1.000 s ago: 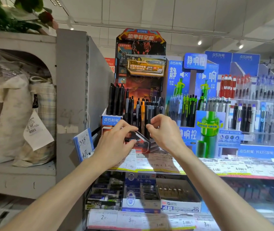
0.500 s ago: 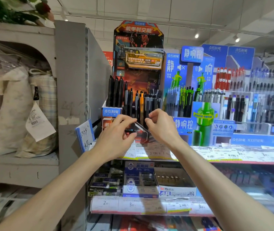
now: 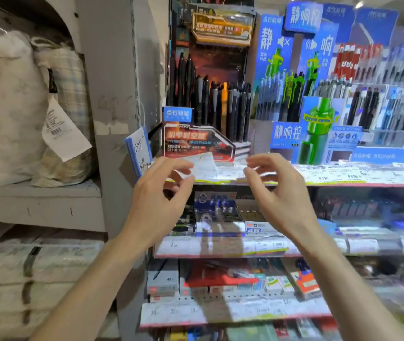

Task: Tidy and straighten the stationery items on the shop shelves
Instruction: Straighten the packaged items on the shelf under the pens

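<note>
Bagged pillows (image 3: 21,107) sit on the grey shelf at far left. The left hand (image 3: 158,200) hangs below the red pen display (image 3: 196,141), fingers loosely curled, holding nothing. The display stands on the top shelf edge (image 3: 343,178). The right hand (image 3: 277,193) hovers beside it, fingers relaxed and apart. Blue pen stands (image 3: 319,114) fill the right.

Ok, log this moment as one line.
left hand: open, empty | right hand: open, empty | red pen display: upright on shelf, untouched
</note>
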Demonstrator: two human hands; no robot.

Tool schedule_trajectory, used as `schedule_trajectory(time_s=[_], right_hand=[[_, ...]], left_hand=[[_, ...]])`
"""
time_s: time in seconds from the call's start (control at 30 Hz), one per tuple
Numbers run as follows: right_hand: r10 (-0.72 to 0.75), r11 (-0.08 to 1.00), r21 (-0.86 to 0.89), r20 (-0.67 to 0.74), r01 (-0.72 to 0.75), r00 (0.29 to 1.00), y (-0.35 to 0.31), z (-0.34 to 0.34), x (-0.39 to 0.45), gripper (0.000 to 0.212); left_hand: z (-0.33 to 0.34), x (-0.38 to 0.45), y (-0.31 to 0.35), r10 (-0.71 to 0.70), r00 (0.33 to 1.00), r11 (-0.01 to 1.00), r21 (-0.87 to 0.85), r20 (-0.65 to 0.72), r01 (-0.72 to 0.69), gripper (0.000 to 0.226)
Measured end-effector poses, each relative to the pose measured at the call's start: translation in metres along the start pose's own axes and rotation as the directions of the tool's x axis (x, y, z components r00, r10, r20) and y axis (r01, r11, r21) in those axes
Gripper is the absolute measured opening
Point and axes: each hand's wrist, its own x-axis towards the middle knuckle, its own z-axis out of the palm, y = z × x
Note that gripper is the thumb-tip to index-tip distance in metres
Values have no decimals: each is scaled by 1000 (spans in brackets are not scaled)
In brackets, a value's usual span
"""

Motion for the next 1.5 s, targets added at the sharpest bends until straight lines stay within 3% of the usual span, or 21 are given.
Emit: schedule_trajectory(time_s=[0.17, 0.3, 0.4, 0.6, 0.8, 0.93, 1.07, 1.13, 1.2, 1.5], right_hand=[[114, 993, -28, 31, -114, 993, 19, 2, -60, 7], [276, 957, -117, 69, -266, 959, 49, 5, -99, 7], [315, 939, -171, 76, -299, 946, 69, 4, -109, 7], [297, 944, -191, 132, -270, 946, 106, 5, -91, 8], [142, 972, -217, 249, -88, 958, 142, 18, -49, 4], [169, 950, -310, 392, -42, 904, 150, 29, -24, 19], [275, 921, -389, 583, -34, 764, 149, 33, -7, 42], [230, 941, -337, 638, -2, 735, 150, 36, 0, 29], [144, 963, -266, 640, 42, 755, 152, 41, 6, 9], [202, 939, -336, 713, 74, 671, 146, 66, 28, 14]], left_hand=[[4, -46, -31, -101, 994, 994, -35, 52, 103, 16], [17, -75, -58, -207, 974, 978, 14, 88, 206, 17], [28, -86, -68, -243, 965, 969, 64, 103, 237, 19], [54, -80, -75, -275, 956, 954, 153, 100, 259, 19], [80, -62, -82, -232, 970, 899, 395, 65, 189, 19], [91, -60, -86, -300, 948, 812, 550, 104, 196, 29], [95, -59, -88, -335, 935, 759, 621, 118, 194, 35], [96, -59, -89, -323, 941, 745, 641, 106, 183, 39], [96, -58, -92, -308, 947, 738, 651, 95, 175, 37], [88, -55, -101, -215, 972, 796, 594, 94, 118, 20]])
